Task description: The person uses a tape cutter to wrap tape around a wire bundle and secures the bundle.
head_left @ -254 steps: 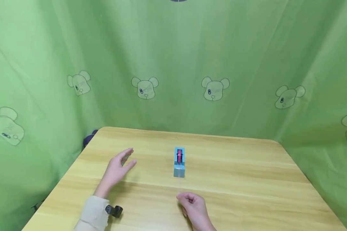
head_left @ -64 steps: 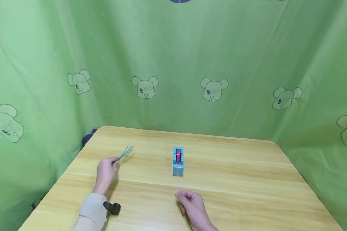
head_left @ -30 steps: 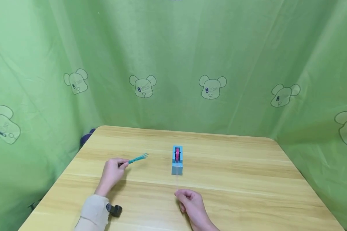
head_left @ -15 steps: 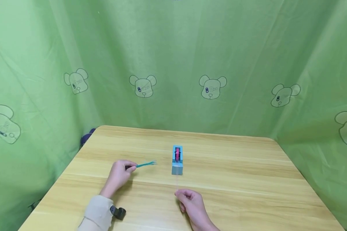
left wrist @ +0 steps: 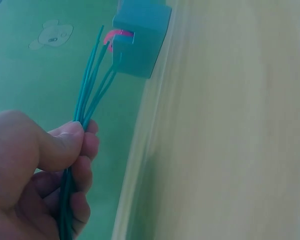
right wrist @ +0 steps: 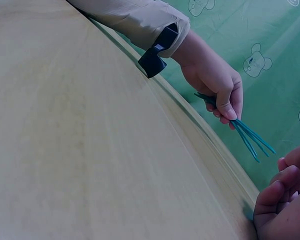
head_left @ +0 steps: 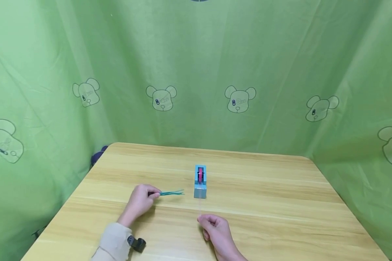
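My left hand (head_left: 139,201) grips a bundle of thin teal strands (head_left: 171,193) that look like wires. Thumb and fingertips (left wrist: 70,132) pinch the bundle, and its loose ends fan out toward the blue tape dispenser (head_left: 200,192). The dispenser, with a pink-cored roll, stands upright on the table, just right of those ends in the head view. From its front a strip of clear tape (head_left: 200,207) runs toward me. My right hand (head_left: 217,232) pinches the strip's free end between thumb and index finger. In the right wrist view the strands (right wrist: 250,137) point toward my right fingertips.
The wooden table (head_left: 274,203) reaches back to a green curtain (head_left: 199,54) printed with bear heads, which also hangs on both sides. A black camera (head_left: 137,244) is strapped to my left wrist over a beige sleeve (head_left: 114,239).
My left hand, empty at first, later holds the teal strands. It has since moved right and nearer me, swinging their ends beside the dispenser. The right hand keeps its pinch on the tape.
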`<state>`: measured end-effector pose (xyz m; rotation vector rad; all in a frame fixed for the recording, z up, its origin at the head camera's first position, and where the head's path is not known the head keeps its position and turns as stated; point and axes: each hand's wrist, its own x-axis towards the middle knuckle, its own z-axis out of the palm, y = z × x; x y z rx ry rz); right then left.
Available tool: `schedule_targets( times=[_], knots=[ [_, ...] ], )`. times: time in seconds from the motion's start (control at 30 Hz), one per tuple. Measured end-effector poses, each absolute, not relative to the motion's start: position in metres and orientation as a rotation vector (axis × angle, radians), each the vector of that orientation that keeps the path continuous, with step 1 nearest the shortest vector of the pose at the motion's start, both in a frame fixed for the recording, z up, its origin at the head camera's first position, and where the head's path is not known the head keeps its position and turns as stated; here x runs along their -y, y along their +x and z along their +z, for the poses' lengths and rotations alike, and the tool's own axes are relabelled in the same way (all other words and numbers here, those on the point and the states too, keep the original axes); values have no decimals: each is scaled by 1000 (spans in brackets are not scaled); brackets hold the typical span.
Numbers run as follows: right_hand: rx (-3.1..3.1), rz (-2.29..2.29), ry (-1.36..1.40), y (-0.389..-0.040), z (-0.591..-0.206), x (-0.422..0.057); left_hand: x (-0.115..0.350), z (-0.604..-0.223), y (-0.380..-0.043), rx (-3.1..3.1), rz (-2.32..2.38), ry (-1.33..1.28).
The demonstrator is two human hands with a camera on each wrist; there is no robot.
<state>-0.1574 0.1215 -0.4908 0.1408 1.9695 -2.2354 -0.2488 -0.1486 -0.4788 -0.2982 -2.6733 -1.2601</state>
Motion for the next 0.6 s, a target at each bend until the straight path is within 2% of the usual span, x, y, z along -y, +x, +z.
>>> schedule_targets(
  times=[0.6],
  knots=[
    [-1974, -2237, 140, -158, -490, -122, 130, -482, -243, 2733, -1278, -510]
  ],
)
